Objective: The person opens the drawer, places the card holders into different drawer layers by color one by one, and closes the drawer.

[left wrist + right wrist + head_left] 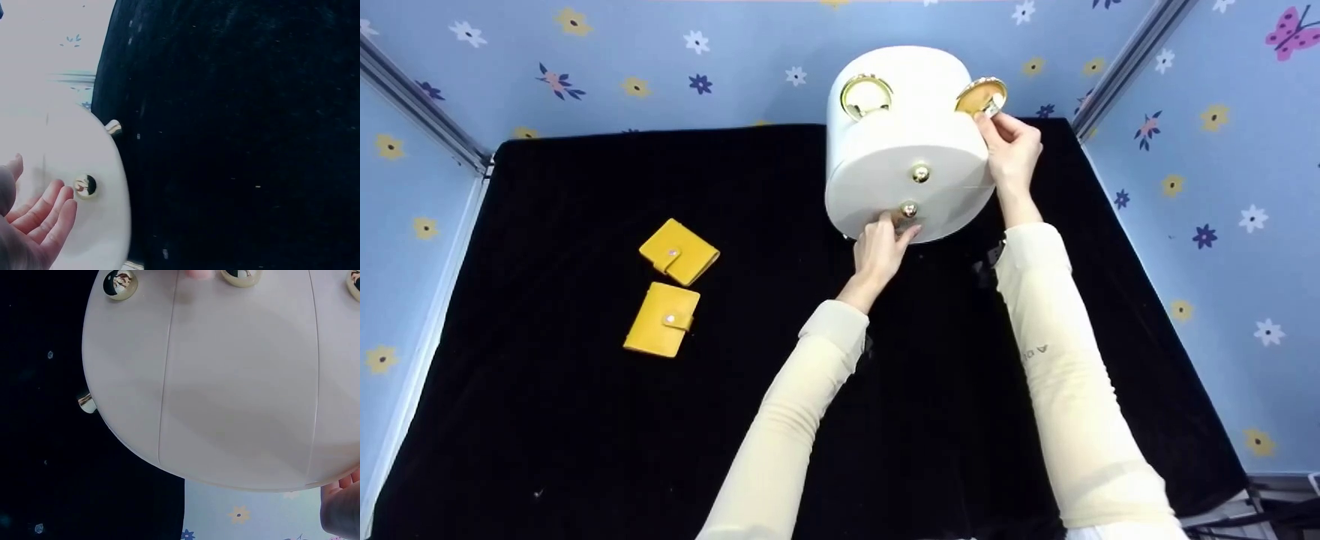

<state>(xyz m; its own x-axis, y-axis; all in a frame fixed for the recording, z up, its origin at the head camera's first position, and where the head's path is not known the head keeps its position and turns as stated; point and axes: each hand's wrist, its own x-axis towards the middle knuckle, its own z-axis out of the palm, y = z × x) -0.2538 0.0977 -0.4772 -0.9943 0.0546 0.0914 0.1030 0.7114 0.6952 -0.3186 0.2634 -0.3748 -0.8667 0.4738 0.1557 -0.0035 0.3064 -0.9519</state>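
In the head view a white rounded storage box [911, 124] stands at the back, right of the middle. Gold knobs [920, 173] sit on its front face; panel seams [46, 140] show in the left wrist view. My left hand [879, 251] is at the lower front, fingertips beside the lowest visible knob [85, 187], fingers loosely extended. At the top right my right hand [1014, 150] pinches the edge of a gold-rimmed disc [976, 97] with thumb and fingers. A matching gold-rimmed disc [866, 97] is on the top left. The right wrist view shows little of the right hand.
Two yellow snap-strap card holders [680, 251] lie to the left, one nearer me than the other. A black cloth [585, 420] covers the table. Blue flowered walls [660, 67] rise at the back and both sides. A small gold foot [87, 403] juts from the box.
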